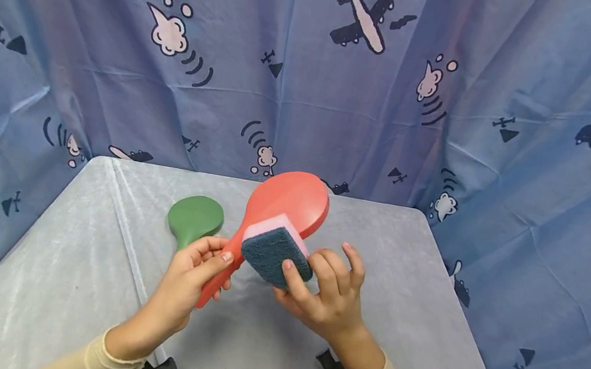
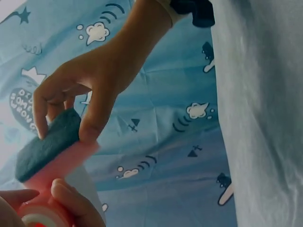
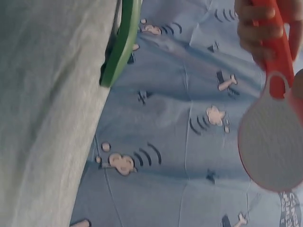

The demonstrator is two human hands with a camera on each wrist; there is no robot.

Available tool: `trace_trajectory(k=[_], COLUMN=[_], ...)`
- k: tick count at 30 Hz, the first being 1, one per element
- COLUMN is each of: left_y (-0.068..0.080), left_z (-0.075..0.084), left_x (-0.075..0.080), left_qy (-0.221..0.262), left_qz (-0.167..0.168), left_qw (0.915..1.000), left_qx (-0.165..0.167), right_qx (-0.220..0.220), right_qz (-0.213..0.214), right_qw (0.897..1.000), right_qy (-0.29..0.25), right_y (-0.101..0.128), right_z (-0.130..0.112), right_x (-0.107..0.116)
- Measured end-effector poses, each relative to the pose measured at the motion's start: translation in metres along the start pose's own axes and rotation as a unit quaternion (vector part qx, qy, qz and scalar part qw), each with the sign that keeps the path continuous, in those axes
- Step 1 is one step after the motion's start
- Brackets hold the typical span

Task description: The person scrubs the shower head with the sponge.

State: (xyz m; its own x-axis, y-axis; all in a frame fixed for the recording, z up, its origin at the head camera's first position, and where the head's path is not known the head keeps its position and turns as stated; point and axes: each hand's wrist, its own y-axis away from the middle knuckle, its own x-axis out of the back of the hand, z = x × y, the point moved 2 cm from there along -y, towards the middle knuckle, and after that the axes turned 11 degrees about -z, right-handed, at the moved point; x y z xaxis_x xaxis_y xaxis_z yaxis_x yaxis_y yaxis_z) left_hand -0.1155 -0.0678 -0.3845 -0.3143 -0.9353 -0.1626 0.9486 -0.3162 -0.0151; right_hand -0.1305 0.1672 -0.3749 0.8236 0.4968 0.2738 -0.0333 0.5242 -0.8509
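Observation:
My left hand [image 1: 184, 284] grips the handle of a red round-headed paddle [image 1: 291, 196], which is raised and tilted over the table. Its red back faces up in the head view; the right wrist view shows its flat grey face [image 3: 272, 142] with a red rim. My right hand [image 1: 332, 296] pinches a sponge [image 1: 271, 257] with a dark green scouring side and a pink foam side. The foam faces the paddle, overlapping its neck and lower head in the head view. From the left wrist view, thumb and fingers are on opposite edges of the sponge [image 2: 52, 146].
A green round-headed paddle [image 1: 196, 217] lies on the table beyond my left hand, its handle partly hidden. The grey cloth-covered table [image 1: 411, 317] has a seam at left. A blue curtain [image 1: 305, 89] with airplane prints hangs behind and around it.

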Motion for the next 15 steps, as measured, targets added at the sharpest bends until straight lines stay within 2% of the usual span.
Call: trace_trajectory(k=[2,5,7,9,13,15], left_y=[0.000,-0.001,-0.002,-0.003,-0.004,-0.004], left_z=[-0.001,-0.002,-0.003,-0.005,-0.012,-0.016], left_x=[-0.001,0.000,0.000,0.000,-0.003,-0.004], left_qy=[0.011,0.026,0.037,0.051,0.085,0.097], left_qz=[-0.004,-0.006,-0.007,-0.014,-0.036,-0.045], left_qw=[0.9999,0.9996,0.9992,0.9982,0.9941,0.9919], left_qx=[0.005,0.010,0.016,0.028,0.057,0.068], right_qx=[-0.024,-0.099,-0.132,-0.119,-0.025,0.002], right_qz=[0.004,0.003,0.001,0.000,-0.004,-0.008], right_qw=[1.000,0.995,0.991,0.992,0.999,1.000], right_qy=[0.001,-0.013,-0.024,-0.031,-0.025,-0.019], right_y=[-0.001,0.000,0.002,0.001,0.001,0.002], right_z=[0.004,0.015,0.018,0.016,0.005,0.005], right_x=[0.001,0.004,0.005,0.005,-0.001,-0.002])
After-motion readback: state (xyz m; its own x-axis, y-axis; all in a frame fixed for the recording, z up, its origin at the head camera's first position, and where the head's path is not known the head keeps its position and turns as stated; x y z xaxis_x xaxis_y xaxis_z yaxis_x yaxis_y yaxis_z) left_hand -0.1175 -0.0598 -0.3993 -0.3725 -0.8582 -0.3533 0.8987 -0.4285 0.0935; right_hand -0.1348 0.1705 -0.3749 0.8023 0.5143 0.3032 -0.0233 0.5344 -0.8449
